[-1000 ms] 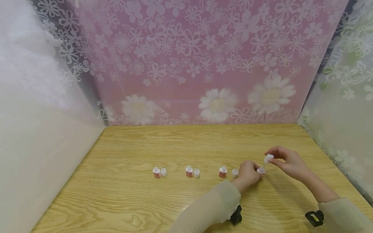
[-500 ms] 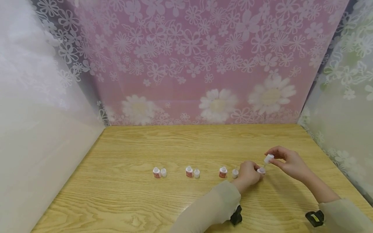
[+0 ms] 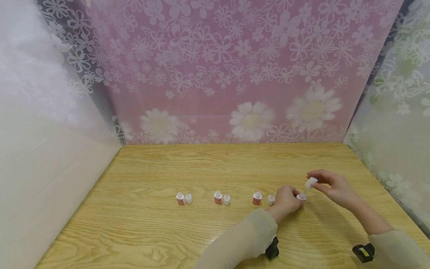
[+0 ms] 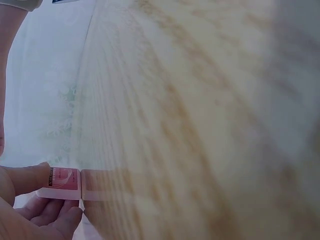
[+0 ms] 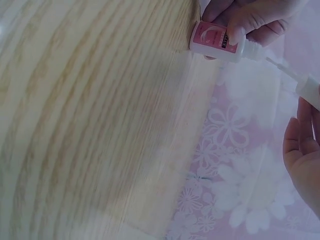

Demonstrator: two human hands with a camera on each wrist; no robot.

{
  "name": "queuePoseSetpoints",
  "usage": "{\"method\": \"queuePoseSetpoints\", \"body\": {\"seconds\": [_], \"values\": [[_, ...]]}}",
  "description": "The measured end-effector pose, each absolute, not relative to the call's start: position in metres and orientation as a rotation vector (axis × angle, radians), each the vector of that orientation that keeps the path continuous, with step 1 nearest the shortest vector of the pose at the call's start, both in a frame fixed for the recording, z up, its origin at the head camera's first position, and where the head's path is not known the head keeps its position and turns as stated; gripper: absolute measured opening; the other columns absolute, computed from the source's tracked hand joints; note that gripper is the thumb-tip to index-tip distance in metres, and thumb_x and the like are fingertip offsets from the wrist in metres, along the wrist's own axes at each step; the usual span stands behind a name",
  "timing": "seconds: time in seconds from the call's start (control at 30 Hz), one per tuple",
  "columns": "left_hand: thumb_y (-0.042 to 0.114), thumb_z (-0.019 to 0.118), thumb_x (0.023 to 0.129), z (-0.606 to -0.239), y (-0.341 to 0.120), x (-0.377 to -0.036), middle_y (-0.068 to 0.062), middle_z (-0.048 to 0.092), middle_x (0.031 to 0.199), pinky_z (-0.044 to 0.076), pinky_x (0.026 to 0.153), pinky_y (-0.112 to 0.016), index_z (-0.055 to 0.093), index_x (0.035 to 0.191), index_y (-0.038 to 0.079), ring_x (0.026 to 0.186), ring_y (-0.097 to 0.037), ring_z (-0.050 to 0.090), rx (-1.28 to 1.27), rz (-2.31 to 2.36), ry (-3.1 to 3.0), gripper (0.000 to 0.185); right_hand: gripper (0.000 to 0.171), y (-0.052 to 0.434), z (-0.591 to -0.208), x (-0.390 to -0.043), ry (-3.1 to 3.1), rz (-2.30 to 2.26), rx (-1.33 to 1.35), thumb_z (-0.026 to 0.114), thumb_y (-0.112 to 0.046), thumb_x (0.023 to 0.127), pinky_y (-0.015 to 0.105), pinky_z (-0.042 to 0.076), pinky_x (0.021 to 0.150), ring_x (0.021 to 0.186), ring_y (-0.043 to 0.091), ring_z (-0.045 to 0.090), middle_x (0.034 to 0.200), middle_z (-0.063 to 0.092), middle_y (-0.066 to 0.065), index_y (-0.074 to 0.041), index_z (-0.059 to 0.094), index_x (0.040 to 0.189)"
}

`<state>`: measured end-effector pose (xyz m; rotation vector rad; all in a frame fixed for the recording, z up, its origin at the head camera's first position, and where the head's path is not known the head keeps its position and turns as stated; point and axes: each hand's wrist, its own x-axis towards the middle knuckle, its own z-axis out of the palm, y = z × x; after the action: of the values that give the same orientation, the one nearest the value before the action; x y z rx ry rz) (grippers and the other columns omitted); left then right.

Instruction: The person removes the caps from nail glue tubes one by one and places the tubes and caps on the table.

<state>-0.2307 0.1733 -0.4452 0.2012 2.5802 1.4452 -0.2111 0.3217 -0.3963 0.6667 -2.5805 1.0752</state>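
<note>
My left hand (image 3: 286, 201) grips a small white bottle with a pink label (image 5: 215, 40), standing on the wooden table (image 3: 215, 164); the bottle's label also shows between my fingers (image 4: 64, 181). My right hand (image 3: 330, 186) pinches the bottle's white cap (image 3: 310, 182), which carries a thin brush stem (image 5: 281, 70). The cap is lifted just above and to the right of the bottle's open neck (image 3: 301, 196), with the brush tip still at the neck.
Three more small bottles (image 3: 180, 199) (image 3: 218, 198) (image 3: 256, 198) stand in a row to the left, each with a loose white cap (image 3: 189, 198) (image 3: 227, 200) (image 3: 270, 200) beside it. Floral curtains close off the back and sides.
My right hand with the cap has shifted slightly right and tilted; the left hand and bottle have stayed in place.
</note>
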Motion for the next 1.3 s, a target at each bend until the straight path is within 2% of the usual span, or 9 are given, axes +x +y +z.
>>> {"method": "queuePoseSetpoints", "body": {"seconds": [0.1, 0.23, 0.6, 0.8, 0.93, 1.07, 1.2, 1.3], "values": [[0.009, 0.076, 0.068, -0.444, 0.173, -0.229, 0.007, 0.051, 0.062, 0.039, 0.049, -0.020, 0.065, 0.072, 0.010, 0.055, -0.005, 0.044, 0.195, 1.467, 2.554, 0.011, 0.026, 0.325, -0.396, -0.209, -2.565, 1.142, 0.645, 0.058, -0.002, 0.085, 0.016, 0.045, 0.063, 0.081, 0.000, 0.055, 0.102, 0.056, -0.017, 0.000, 0.057, 0.111], [0.008, 0.076, 0.069, -0.442, 0.172, -0.227, 0.007, 0.052, 0.066, 0.040, 0.052, -0.020, 0.066, 0.076, 0.010, 0.058, -0.004, 0.046, 0.198, 1.481, 2.541, 0.012, 0.028, 0.331, -0.394, -0.206, -2.559, 1.255, 0.589, 0.053, -0.004, 0.088, 0.016, 0.045, 0.064, 0.079, 0.000, 0.056, 0.102, 0.053, -0.024, -0.002, 0.055, 0.116], [0.006, 0.076, 0.067, -0.441, 0.172, -0.226, 0.007, 0.053, 0.067, 0.041, 0.054, -0.019, 0.066, 0.078, 0.010, 0.061, -0.004, 0.047, 0.181, 1.505, 2.528, 0.016, 0.021, 0.339, -0.399, -0.203, -2.505, 1.432, 0.490, 0.054, -0.002, 0.087, 0.015, 0.045, 0.065, 0.078, 0.002, 0.056, 0.093, 0.059, -0.013, 0.006, 0.054, 0.107], [0.005, 0.076, 0.067, -0.442, 0.172, -0.226, 0.007, 0.052, 0.068, 0.042, 0.056, -0.020, 0.065, 0.079, 0.009, 0.062, -0.004, 0.047, 0.177, 1.532, 2.503, 0.017, 0.018, 0.340, -0.403, -0.202, -2.540, 1.451, 0.388, 0.058, -0.006, 0.086, 0.017, 0.046, 0.062, 0.074, 0.006, 0.056, 0.089, 0.058, -0.010, 0.002, 0.055, 0.101], [0.007, 0.076, 0.068, -0.442, 0.172, -0.226, 0.007, 0.053, 0.069, 0.042, 0.058, -0.020, 0.065, 0.080, 0.009, 0.063, -0.004, 0.047, 0.184, 1.528, 2.508, 0.016, 0.012, 0.339, -0.405, -0.202, -2.541, 1.472, 0.358, 0.059, -0.006, 0.085, 0.018, 0.046, 0.061, 0.075, 0.005, 0.056, 0.089, 0.058, -0.013, 0.002, 0.052, 0.088], [0.008, 0.075, 0.069, -0.443, 0.173, -0.226, 0.007, 0.053, 0.069, 0.042, 0.058, -0.020, 0.065, 0.079, 0.009, 0.064, -0.004, 0.048, 0.190, 1.520, 2.514, 0.015, 0.017, 0.338, -0.406, -0.201, -2.557, 1.458, 0.346, 0.060, -0.007, 0.085, 0.018, 0.047, 0.062, 0.077, 0.002, 0.055, 0.090, 0.057, -0.017, 0.001, 0.047, 0.077], [0.009, 0.075, 0.069, -0.443, 0.173, -0.226, 0.007, 0.053, 0.068, 0.042, 0.057, -0.019, 0.065, 0.078, 0.009, 0.062, -0.004, 0.048, 0.200, 1.517, 2.527, 0.014, 0.019, 0.337, -0.407, -0.201, -2.584, 1.470, 0.306, 0.059, -0.011, 0.086, 0.018, 0.047, 0.063, 0.079, 0.001, 0.055, 0.091, 0.056, -0.018, 0.001, 0.047, 0.077], [0.008, 0.075, 0.069, -0.443, 0.173, -0.226, 0.007, 0.053, 0.067, 0.041, 0.056, -0.018, 0.065, 0.078, 0.009, 0.062, -0.004, 0.047, 0.213, 1.514, 2.543, 0.014, 0.017, 0.338, -0.408, -0.201, -2.593, 1.507, 0.292, 0.059, -0.011, 0.086, 0.018, 0.047, 0.064, 0.079, 0.002, 0.055, 0.090, 0.056, -0.016, 0.003, 0.049, 0.087]]}}
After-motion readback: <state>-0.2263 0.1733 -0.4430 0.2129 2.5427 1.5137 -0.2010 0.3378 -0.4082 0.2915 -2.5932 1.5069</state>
